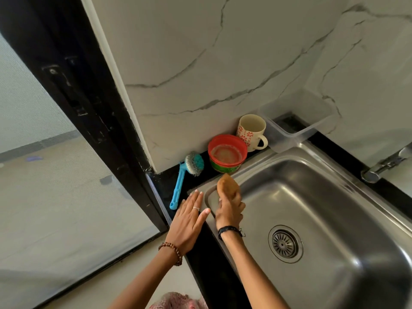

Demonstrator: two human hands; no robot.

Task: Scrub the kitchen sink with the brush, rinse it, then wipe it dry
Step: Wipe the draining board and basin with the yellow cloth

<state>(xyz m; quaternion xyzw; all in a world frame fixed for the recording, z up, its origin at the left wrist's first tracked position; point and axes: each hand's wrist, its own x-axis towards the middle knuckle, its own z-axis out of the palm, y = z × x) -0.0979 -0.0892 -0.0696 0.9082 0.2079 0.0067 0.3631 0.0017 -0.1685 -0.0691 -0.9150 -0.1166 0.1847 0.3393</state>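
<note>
The steel sink (334,188) fills the right half of the view, with its round drain (285,243) near the middle. My right hand (229,210) grips a brown-orange cloth (227,185) and holds it against the sink's near left corner and inner wall. My left hand (189,217) lies flat with straight fingers on the black counter and the sink's left rim. A blue-handled brush (181,181) with a teal and grey head lies on the counter just beyond my left hand, not touched.
A red tub (227,155) of orange soap and a flowered mug (250,132) stand against the marble wall. A clear plastic box (296,121) sits in the corner. The tap (385,163) reaches in from the right. A dark window frame (89,108) lies to the left.
</note>
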